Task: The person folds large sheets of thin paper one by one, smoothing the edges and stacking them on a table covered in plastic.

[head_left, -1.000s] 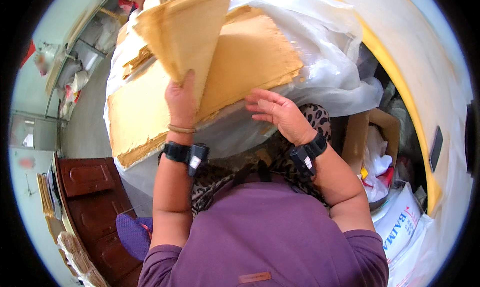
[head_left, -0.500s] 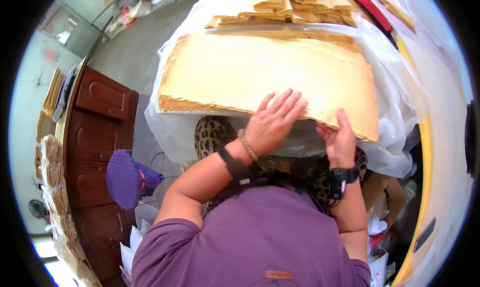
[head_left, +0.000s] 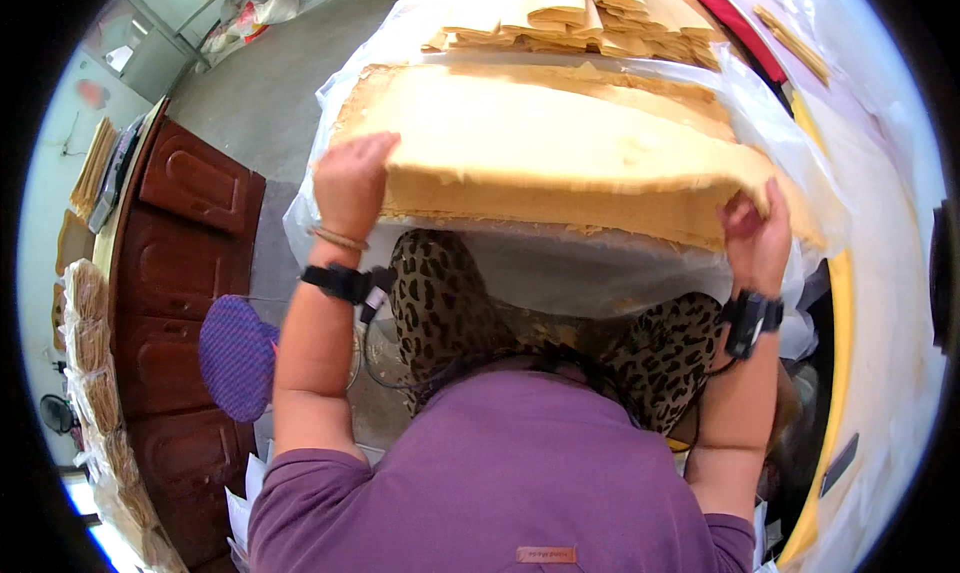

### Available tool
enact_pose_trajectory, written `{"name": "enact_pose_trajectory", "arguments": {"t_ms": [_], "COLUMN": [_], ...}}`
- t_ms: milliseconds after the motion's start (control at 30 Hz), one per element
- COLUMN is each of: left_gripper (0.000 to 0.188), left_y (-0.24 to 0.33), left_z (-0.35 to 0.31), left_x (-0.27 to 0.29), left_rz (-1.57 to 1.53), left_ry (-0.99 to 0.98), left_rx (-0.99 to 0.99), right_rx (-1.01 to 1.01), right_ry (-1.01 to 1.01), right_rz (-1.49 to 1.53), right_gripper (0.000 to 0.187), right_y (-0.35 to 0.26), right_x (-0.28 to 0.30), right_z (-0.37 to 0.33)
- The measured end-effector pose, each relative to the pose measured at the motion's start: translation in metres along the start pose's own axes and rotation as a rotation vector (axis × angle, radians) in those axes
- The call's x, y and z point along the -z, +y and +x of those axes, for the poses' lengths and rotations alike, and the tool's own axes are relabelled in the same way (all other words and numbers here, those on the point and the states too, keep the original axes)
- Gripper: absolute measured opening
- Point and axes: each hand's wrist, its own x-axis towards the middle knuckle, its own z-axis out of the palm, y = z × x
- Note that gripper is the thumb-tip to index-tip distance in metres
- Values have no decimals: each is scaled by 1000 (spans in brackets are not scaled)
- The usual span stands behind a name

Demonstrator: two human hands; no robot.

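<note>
Where left hand (head_left: 350, 185) grips: clamped on left end of sheet (head_left: 560, 153).
Right hand (head_left: 757, 235): clamped at right, apparently keeping sheet clear of stack (head_left: 530, 203).
Stack: bench's (head_left: 570, 258) near edge.

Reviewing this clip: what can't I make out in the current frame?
Head view, left grip: fingertips hidden by the hand itself.
Head view, right grip: finger contact unclear, blurred at the raised sheet.
Head view, stack: sheet count unclear, edges too fine.
Head view, folded papers: far end cut off by top edge.
</note>
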Motion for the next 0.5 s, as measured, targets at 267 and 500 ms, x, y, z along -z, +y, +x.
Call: {"name": "enact_pose_trajectory", "arguments": {"t_ms": [267,500], "left_gripper": [20,36], "left_y": [-40,-83], "left_z": [129,166], "left_x": [75,131], "left_rz": [180,-597], "left_ry": [-8,-337], "left_rx": [-59,154], "right_rx": [63,-22], "right_ry": [-196,-293], "right_rz": [89,-125], "right_gripper": [39,43], "right_y": [-84,-174], "right_x": [-28,-42], "right_z": [65,12]}}
